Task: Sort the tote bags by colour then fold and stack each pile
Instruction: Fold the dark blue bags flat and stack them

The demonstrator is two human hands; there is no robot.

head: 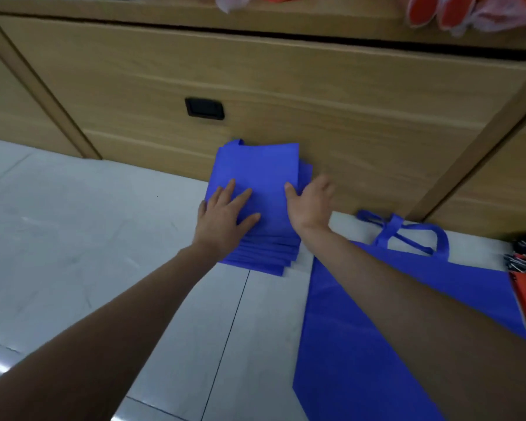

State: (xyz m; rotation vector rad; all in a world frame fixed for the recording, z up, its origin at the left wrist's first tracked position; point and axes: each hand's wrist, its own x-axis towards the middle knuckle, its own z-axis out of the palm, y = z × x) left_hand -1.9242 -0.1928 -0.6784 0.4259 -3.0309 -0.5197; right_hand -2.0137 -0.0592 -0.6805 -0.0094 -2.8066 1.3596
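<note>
Tote bags (261, 171), blue and folded, lie stacked under the left hand (222, 214), its grip wide, fingers flat on top. The right hand (310, 205) meets the stack's right edge, its grip too blurred to tell. They sit on the floor (73, 238) against a wooden cabinet (286, 86).

Folded stack (257, 177): blue cloth, matt, fine-textured, soft layered edges. Flat bag (346, 344): same matt blue cloth, faintly creased. Floor (73, 238): pale tile, smooth, glossy, patches of glare. Cabinet front (255, 80): light wood grain, matt. Recessed pull (205, 108): black, possibly plastic.
</note>
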